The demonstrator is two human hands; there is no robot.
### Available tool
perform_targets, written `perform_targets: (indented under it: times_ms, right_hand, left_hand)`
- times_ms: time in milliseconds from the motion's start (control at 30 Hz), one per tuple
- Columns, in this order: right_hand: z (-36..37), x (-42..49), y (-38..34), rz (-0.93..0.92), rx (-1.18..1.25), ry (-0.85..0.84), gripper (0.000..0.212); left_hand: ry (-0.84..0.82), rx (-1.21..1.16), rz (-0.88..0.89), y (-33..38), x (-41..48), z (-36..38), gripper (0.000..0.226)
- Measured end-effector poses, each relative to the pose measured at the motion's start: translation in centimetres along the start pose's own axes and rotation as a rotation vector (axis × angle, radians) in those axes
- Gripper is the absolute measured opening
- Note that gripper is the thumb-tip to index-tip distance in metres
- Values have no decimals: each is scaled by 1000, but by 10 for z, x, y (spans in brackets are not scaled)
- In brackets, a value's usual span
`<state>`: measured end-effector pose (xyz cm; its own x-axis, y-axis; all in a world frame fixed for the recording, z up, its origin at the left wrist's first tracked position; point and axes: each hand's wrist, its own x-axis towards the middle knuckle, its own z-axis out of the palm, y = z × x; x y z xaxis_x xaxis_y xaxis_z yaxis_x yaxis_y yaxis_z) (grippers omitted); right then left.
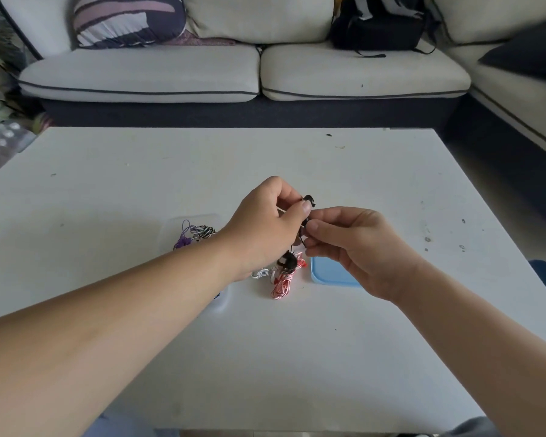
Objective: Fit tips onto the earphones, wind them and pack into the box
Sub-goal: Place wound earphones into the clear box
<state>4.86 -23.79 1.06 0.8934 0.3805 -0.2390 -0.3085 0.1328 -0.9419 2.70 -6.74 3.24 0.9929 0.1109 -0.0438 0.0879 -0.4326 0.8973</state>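
Your left hand is curled, thumb against forefinger, and pinches one bud of the black earphones above the table. Your right hand meets it just below. Its thumb and forefinger are closed on a small black part there, but it is too small to tell whether that is the second bud, a tip or the cord. The rest of the black cord hangs in a clump under your left palm.

This looks like the tip-fitting step. Hold the bud firmly by its body and keep the nozzle facing your right hand. Push the tip on straight and check that it sits evenly all round. Keep the dangling cord clear of the pinch.

On the table below your hands lie red-and-white earphones, loosely bundled, with white earphones just beside them. A blue lid lies flat next to those, partly under your right hand, with nothing visible on it.

Further left is a clear box, open, holding purple earphones and black-and-white striped earphones. So the packing looks partly done.

Beyond the table stands a sofa with a backpack on it.
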Motion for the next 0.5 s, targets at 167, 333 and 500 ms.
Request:
perform_targets:
  times_ms: [167,333,500]
  right_hand:
    - [-11,-4,-5,22,62,83,8]
    - [-25,-7,-7,41,-40,159,17]
    - [-70,5,-5,20,-347,507,6]
  left_hand:
    - [-12,-93,-30,3,5,12,11]
    - [-84,-186,-60,4,8,24,14]
    - [-71,-238,-140,3,15,32,15]
